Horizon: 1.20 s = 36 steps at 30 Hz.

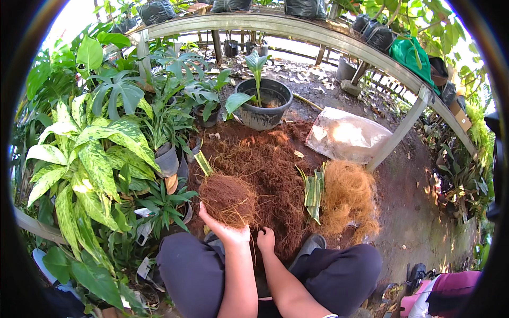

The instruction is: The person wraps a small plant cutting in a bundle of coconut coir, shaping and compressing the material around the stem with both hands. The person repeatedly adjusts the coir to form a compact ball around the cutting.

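Observation:
My left hand (230, 233) cups a round ball of brown coir and soil (228, 200) from below. A cut piece of variegated leaf (203, 163), like snake plant, sticks up from the far side of the ball. My right hand (266, 239) is low beside it, at the near edge of a heap of dark reddish coir (258, 159). Its fingers are curled; whether they pinch anything is hidden. Several striped leaf cuttings (314, 192) lie right of the heap, against a pile of loose golden coir fibre (348, 196).
Beyond the heap stands a black plastic pot (262, 117) with a leafy plant. A pale plastic sack (346, 133) lies near a slanting bench leg (399, 129). The bench (270, 23) curves across the far side. Dense potted plants (91, 159) crowd the left, close to my knee.

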Tool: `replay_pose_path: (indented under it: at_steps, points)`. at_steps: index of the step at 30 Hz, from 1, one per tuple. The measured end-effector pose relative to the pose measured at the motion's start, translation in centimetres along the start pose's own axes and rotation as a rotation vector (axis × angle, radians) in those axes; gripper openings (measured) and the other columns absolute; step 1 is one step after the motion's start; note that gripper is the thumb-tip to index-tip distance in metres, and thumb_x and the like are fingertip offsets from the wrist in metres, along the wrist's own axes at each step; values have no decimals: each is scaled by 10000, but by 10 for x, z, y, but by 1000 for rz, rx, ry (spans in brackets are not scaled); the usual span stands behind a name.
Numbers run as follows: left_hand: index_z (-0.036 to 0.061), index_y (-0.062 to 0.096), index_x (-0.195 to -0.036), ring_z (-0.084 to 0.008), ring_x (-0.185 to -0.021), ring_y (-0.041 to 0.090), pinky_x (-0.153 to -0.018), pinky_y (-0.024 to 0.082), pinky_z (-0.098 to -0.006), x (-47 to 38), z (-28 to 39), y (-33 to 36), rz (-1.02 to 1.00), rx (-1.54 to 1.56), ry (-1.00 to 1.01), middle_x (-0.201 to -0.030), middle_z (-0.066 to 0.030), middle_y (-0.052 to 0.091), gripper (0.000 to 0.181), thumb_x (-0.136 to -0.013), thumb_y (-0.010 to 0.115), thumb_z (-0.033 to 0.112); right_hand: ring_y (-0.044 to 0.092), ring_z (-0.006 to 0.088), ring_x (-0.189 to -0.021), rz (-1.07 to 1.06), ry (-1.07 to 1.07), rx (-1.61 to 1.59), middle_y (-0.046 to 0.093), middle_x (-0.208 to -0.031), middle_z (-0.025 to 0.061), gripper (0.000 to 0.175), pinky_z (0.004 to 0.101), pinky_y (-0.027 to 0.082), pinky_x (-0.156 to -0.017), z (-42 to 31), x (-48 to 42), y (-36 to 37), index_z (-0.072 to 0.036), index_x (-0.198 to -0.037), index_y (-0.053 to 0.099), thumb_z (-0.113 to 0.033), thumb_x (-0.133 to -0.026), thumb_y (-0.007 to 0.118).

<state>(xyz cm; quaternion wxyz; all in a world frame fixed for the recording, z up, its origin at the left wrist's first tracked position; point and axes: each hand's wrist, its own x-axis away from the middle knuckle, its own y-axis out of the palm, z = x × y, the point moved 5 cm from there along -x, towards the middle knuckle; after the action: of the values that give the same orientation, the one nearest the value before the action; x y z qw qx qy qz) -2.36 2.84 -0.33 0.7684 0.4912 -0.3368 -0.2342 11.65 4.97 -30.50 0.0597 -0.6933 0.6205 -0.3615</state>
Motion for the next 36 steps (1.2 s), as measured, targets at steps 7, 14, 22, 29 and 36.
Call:
replay_pose_path:
  at_steps: [7,14,22,29,36]
  points:
    - [138,569,-1390,-272,-1210,623,-988,541,-497,-2,-4,0,-32,-8,-11,-1351,-59,622,520,-1028,465,498,386,388,-1472,13,-60,-62,412,-1583,254,503,442,337,-1212,-1,-4,15,-2,-1436,559,-205,-976,555]
    - [151,567,-1405,-278,-1235,623,-1006,546,-501,-3,-2,-2,-106,2,-61,-1381,-63,616,531,-1028,468,512,275,385,-1530,-99,15,47,275,-1673,193,599,460,307,-1243,-23,-28,12,-89,-1559,430,-223,-993,571]
    - [149,560,-1408,-272,-1229,620,-998,545,-499,-1,-1,-3,-93,9,-79,-1369,-61,617,532,-1030,465,511,319,378,-1508,-239,101,246,324,-1643,169,670,462,349,-1225,-28,-32,1,-118,-1578,378,-273,-973,620]
    - [136,567,-1378,-269,-1232,599,-1024,508,-480,3,-1,-2,-49,-5,-114,-1356,-54,608,552,-1005,513,540,405,410,-1443,-319,22,235,418,-1582,192,706,484,391,-1178,-15,-38,9,-110,-1555,396,-348,-938,644]
    - [137,574,-1361,-268,-1230,595,-1030,499,-482,1,-1,-3,-56,10,-90,-1354,-50,609,539,-1000,518,534,397,421,-1433,-271,-65,341,388,-1586,168,758,501,398,-1180,-11,-13,18,-125,-1562,368,-247,-905,725]
